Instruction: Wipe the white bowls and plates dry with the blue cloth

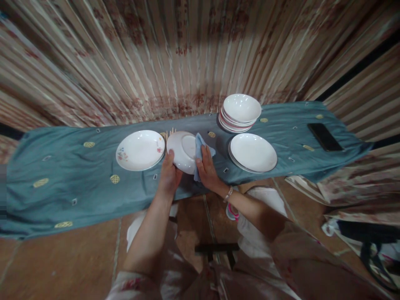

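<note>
My left hand (170, 174) grips the near left rim of a white bowl (180, 151), which is tilted so its underside and foot ring face me. A light blue cloth (198, 170) is in my right hand (206, 167), pressed against the bowl's right side. Left of the bowl lies a white plate (139, 151) with small flower prints at its edge. Behind the bowl, the tips of several chopsticks (171, 132) stick out; the rest of them is hidden. To the right are stacked white plates (253, 153) and, farther back, a stack of white bowls (240, 111) with reddish bands.
A teal patterned cloth (93, 179) covers the long narrow table. A black phone (325, 136) lies near the right end. Pleated curtains (187, 62) hang right behind the table. Below the front edge are my legs and a tiled floor (78, 258).
</note>
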Motion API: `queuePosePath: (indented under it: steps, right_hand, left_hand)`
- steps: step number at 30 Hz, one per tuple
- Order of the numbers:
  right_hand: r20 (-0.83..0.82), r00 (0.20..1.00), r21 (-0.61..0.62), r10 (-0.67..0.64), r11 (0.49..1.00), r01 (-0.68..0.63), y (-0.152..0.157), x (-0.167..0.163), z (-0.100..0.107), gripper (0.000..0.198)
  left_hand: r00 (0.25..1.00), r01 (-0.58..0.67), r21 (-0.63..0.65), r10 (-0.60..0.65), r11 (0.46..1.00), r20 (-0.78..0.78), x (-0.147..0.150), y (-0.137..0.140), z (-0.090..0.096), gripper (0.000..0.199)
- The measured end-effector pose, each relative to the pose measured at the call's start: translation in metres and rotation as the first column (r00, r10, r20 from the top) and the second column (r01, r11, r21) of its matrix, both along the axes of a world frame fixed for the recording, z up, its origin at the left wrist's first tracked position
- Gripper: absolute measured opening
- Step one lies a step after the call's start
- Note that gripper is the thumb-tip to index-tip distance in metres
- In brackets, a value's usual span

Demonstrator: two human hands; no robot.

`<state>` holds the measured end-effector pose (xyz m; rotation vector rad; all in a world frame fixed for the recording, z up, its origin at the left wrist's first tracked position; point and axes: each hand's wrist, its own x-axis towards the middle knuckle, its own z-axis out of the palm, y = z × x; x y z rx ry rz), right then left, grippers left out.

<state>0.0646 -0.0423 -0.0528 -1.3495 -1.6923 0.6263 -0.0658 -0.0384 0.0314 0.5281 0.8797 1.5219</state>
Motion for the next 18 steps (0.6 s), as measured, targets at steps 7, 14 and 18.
queuePosePath:
  steps: [7, 14, 18]
  right_hand:
    - [0.159, 0.986, 0.033, 0.044, 0.998, -0.05, -0.018, -0.002, 0.014, 0.072]
    - [0.35, 0.928, 0.065, 0.128, 0.985, -0.16, -0.024, -0.001, 0.024, 0.075]
    - [0.431, 0.887, 0.082, 0.166, 0.972, -0.222, -0.026, -0.001, 0.027, 0.078]
  left_hand:
    - [0.996, -0.077, -0.05, 0.079, 0.996, 0.029, 0.0, 0.004, -0.001, 0.038]
    - [0.993, -0.08, -0.084, 0.087, 0.993, 0.077, 0.0, 0.005, -0.001, 0.038]
    - [0.993, -0.072, -0.091, 0.08, 0.993, 0.082, -0.001, 0.005, -0.003, 0.039]
